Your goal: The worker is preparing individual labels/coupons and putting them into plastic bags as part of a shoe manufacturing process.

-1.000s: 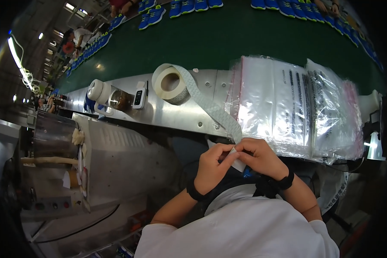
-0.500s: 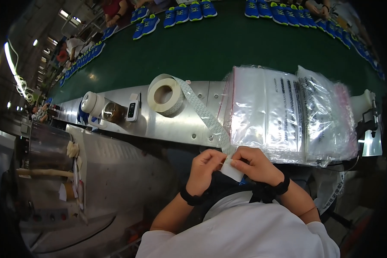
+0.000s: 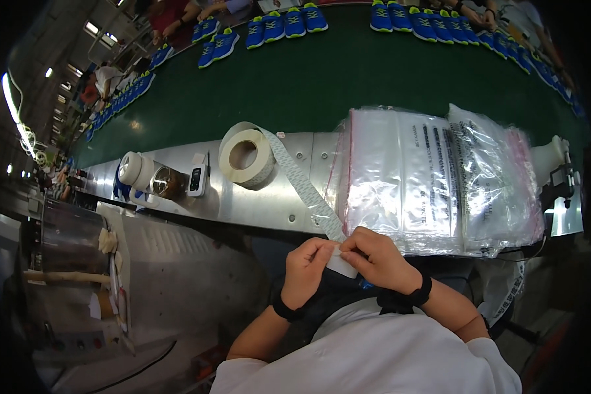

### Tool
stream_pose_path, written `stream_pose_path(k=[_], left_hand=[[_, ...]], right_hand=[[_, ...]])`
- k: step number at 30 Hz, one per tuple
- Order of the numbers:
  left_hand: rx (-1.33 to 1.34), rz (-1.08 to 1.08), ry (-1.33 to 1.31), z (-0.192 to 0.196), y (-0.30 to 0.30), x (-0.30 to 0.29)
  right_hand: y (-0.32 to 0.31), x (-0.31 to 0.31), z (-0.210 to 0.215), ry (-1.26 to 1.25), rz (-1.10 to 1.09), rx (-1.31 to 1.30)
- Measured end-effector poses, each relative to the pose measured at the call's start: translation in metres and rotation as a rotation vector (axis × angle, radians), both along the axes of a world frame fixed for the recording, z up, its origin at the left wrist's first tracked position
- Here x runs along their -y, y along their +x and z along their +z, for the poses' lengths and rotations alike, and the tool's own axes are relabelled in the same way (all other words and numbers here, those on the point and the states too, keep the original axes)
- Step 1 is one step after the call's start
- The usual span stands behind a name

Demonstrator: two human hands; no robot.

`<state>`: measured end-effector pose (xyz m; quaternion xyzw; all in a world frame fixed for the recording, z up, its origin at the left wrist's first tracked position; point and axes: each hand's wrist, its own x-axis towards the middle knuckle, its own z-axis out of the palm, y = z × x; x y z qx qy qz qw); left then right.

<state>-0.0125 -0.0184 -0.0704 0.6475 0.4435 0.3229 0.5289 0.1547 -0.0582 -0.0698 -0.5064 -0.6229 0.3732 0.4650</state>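
Observation:
A roll of white label tape (image 3: 246,156) lies on the metal ledge (image 3: 256,200), and its strip (image 3: 302,187) runs down to my hands. My left hand (image 3: 305,266) and my right hand (image 3: 374,256) meet at the strip's end, both pinching a small white label (image 3: 341,264) there. Both wrists wear black bands. A stack of clear zip bags (image 3: 433,180) with printed text lies on the ledge just beyond my right hand.
A green conveyor belt (image 3: 348,72) carries rows of blue shoes (image 3: 282,25) at the far side, with other people beyond it. A glass jar (image 3: 167,182), a white cup (image 3: 132,169) and a small device (image 3: 197,177) stand left of the roll. A grey metal machine (image 3: 111,276) sits at my left.
My hands have stayed together at the end of the strip, shifting slightly; the white label now shows between my fingers. The view has tilted a little.

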Motion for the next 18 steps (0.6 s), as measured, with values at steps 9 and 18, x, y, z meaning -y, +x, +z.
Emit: stream_pose_path(k=[9,18], left_hand=[[0.038,-0.095,0.354,0.02,0.0,-0.043],[-0.31,-0.491,0.537,-0.026,0.033,-0.065]], right_hand=[[0.032,0.008,-0.001,-0.247,0.296,0.22],[0.042,-0.072,-0.036,0.128,-0.573,0.637]])
